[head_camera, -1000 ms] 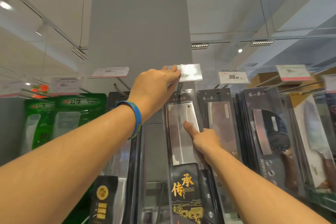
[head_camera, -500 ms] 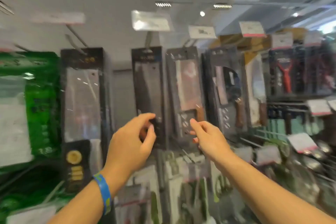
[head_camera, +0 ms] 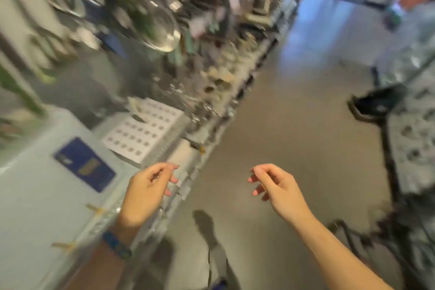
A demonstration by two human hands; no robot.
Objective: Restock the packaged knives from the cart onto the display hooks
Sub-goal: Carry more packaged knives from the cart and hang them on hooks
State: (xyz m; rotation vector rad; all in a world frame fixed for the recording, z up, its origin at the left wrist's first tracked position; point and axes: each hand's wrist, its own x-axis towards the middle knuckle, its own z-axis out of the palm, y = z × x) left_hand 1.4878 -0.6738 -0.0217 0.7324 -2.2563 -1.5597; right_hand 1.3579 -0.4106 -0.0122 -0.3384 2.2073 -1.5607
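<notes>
Now the view has swung away from the hanging display, down and to the right along a shop aisle, and everything is smeared by motion. Half a second ago both hands were raised in front of the black knife packs on their hooks. The left hand point(head_camera: 146, 193) and the right hand point(head_camera: 276, 189) now hang low over the grey floor point(head_camera: 270, 125), well apart from each other. Both have their fingers loosely curled and neither holds anything. A blue wristband point(head_camera: 116, 245) sits on the left wrist, as before. The packaged knives are out of view. To the left of the left hand runs a shelf point(head_camera: 193, 92) crowded with blurred metal and glass goods. Just above that hand lies a white panel point(head_camera: 143, 134) printed with rows of small grey marks. Further left is a pale box point(head_camera: 35, 183) bearing a dark blue label point(head_camera: 84, 163) with a yellow mark; its writing cannot be read. To the right of the right hand stands a dark frame point(head_camera: 376, 101), too blurred to name. The price tags that showed earlier are gone from view, and no writing can be read anywhere.
</notes>
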